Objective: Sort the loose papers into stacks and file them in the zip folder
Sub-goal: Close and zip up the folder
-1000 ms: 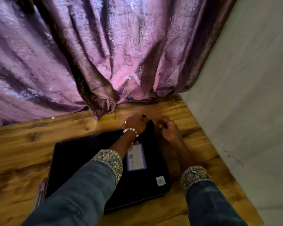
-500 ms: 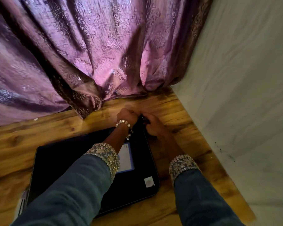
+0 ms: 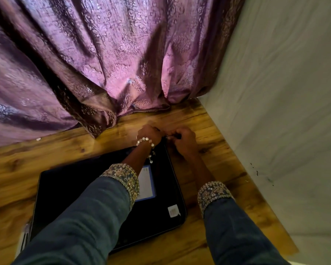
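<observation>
From the head view I am watching both hands working at the far right corner of the black zip folder [image 3: 111, 190], which is lying flat on the wooden surface [image 3: 46, 159] just in front of the purple curtain [image 3: 103, 64]. The left hand [image 3: 150, 133] is curling down over that corner, seemingly bracing it, while the right hand [image 3: 183, 138] is pinching something small and metallic there, which I take to be the zip pull, though it is too small to be sure. I am judging that the slider could be snagging at the corner bend, or the folder sliding, if the brace slackens. Compared with a second ago, the right hand is now closing in against the left hand; earlier it was sitting apart, off the folder's edge.
</observation>
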